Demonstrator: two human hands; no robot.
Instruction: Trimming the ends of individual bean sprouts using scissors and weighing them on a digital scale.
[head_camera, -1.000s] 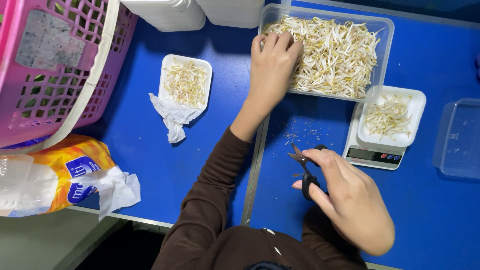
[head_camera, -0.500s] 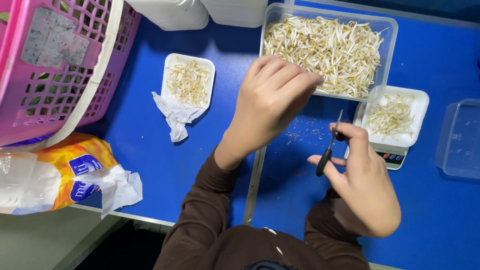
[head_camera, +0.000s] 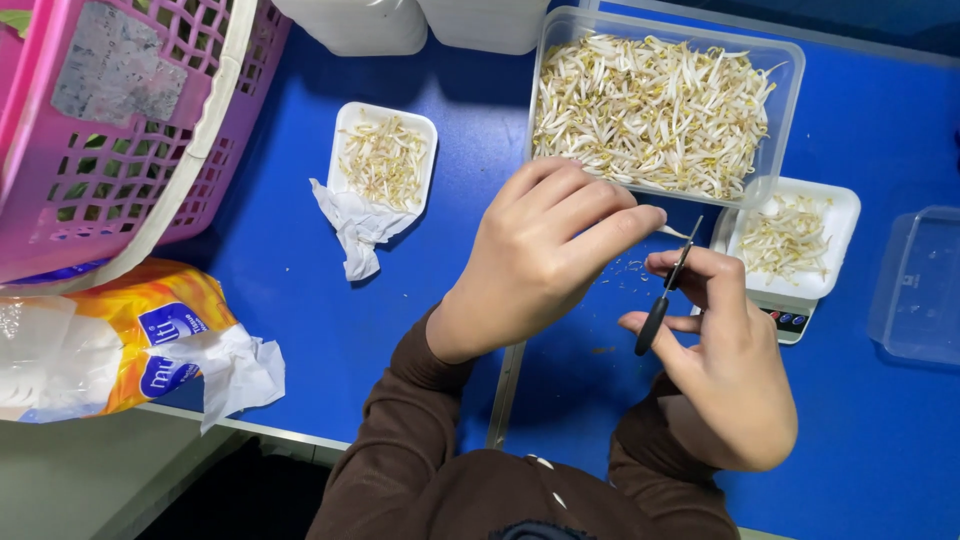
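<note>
My left hand (head_camera: 540, 255) pinches a single bean sprout (head_camera: 676, 232) between thumb and fingers, just in front of a clear tub of bean sprouts (head_camera: 660, 105). My right hand (head_camera: 725, 370) grips small black scissors (head_camera: 665, 295), whose blades point up at the sprout's end. To the right, a white foam tray (head_camera: 795, 240) holding a few sprouts rests on a small scale (head_camera: 790, 320). A second white tray of sprouts (head_camera: 383, 160) lies to the left on the blue table (head_camera: 300, 310).
A pink perforated basket (head_camera: 130, 130) fills the upper left. An orange tissue packet (head_camera: 110, 340) lies at the table's front left edge, with a crumpled tissue (head_camera: 355, 230) beside the left tray. White containers (head_camera: 420, 25) stand at the back. A clear lid (head_camera: 920, 290) lies far right.
My left hand left the clear tub and came back toward me with a sprout. My right hand raised the scissors up to meet the sprout.
</note>
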